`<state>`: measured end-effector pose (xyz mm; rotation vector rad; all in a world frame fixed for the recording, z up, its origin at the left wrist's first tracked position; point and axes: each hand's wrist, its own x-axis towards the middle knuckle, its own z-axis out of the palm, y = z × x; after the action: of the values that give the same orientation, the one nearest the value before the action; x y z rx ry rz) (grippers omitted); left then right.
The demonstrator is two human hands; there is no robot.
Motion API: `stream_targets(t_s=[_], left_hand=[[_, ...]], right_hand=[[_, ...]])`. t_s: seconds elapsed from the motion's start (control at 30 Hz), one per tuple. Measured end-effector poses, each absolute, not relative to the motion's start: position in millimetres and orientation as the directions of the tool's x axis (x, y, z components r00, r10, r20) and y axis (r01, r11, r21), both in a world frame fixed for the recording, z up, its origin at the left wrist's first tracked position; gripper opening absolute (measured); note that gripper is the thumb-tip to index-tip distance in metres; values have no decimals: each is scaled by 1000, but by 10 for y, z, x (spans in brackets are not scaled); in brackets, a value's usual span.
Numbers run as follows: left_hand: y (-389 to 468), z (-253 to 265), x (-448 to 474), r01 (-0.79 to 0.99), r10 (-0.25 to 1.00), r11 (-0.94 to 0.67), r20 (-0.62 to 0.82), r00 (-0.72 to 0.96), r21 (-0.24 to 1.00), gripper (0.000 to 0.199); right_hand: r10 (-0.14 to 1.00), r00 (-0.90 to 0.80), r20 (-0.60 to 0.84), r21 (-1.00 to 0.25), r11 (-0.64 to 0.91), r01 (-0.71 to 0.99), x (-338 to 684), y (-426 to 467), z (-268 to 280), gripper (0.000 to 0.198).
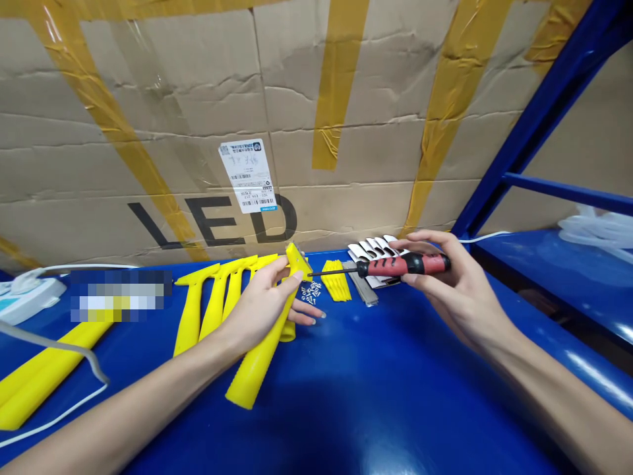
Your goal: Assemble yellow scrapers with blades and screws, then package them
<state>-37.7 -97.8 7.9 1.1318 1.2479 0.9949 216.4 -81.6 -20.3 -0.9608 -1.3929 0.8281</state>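
Handwork: gripping yellow plastic T-shaped tool (262, 363), at near centre, in left hand (260, 297); holding red-and-black slim-shafted screwdriver (388, 266), farther right, in right hand (463, 284); ideally keeping tip steady.

Glossy blue shelf (376, 396), slanting blue post (539, 119) rightward, tape-striped "LED" cardboard box (395, 132) behind.

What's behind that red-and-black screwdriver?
Behind the screwdriver: white curved pieces, flat grey strips and small yellow pieces. The portions it covers can't be seen.
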Motion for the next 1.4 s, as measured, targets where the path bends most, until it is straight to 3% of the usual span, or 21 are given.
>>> stream_targets(t_s=[0.13, 0.27, 0.4, 0.53, 0.6, 0.67, 0.77, 0.87, 0.97, 1.07, 1.13, 1.2, 1.27, 1.33, 1.4], left_hand=[[-968, 77, -402, 7, 979, 199, -199, 47, 980, 55], [-976, 85, -407, 56, 970, 212, -217, 111, 976, 51], [-988, 108, -377, 91, 960, 249, -258, 107, 964, 56], [-992, 89, -401, 182, 972, 140, -170, 164, 973, 49], [-992, 56, -452, 317, 982, -41, -20, 189, 948, 42], [-988, 15, -514, 496, 936, -341, 236, 262, 798, 30], [-980, -48, -587, 618, 725, -680, 492, 482, 395, 20], [-974, -100, -612, 641, 645, -740, 490, 586, 207, 25], [-968, -117, -610, 665, 654, -725, 480, 585, 177, 25], [-962, -80, -591, 645, 665, -722, 512, 544, 251, 24], [-958, -33, -568, 606, 745, -660, 491, 452, 444, 20], [-952, 18, -541, 517, 904, -424, 312, 292, 744, 27], [-942, 61, -522, 344, 987, -108, 58, 151, 933, 42], [-929, 94, -515, 195, 992, 64, -85, 98, 979, 54], [-919, 120, -514, 145, 984, 114, -131, 117, 983, 57]], right_hand=[[935, 22, 354, -927, 347, 140, 2141, -838, -198, 25], [880, 40, 473, -861, 452, 231, 2144, -846, -195, 28], [869, 93, 486, -832, 427, 355, 2172, -830, -192, 27], [885, 174, 431, -890, 386, 242, 2215, -810, -183, 26], [892, 238, 384, -923, 364, 126, 2229, -797, -166, 22], [894, 310, 324, -939, 345, -13, 2231, -778, -145, 19], [890, 367, 270, -907, 363, -214, 2211, -741, -129, 21], [906, 326, 271, -909, 353, -224, 2183, -726, -144, 25], [918, 286, 273, -942, 315, -111, 2165, -746, -161, 26], [926, 319, 203, -927, 287, -241, 2164, -764, -159, 27], [917, 357, 176, -911, 289, -293, 2169, -761, -151, 28], [894, 402, 195, -910, 318, -266, 2174, -753, -146, 27], [877, 417, 238, -907, 354, -227, 2171, -753, -144, 25], [870, 395, 294, -901, 391, -189, 2158, -766, -145, 23], [862, 358, 358, -898, 423, -121, 2136, -787, -150, 20]])
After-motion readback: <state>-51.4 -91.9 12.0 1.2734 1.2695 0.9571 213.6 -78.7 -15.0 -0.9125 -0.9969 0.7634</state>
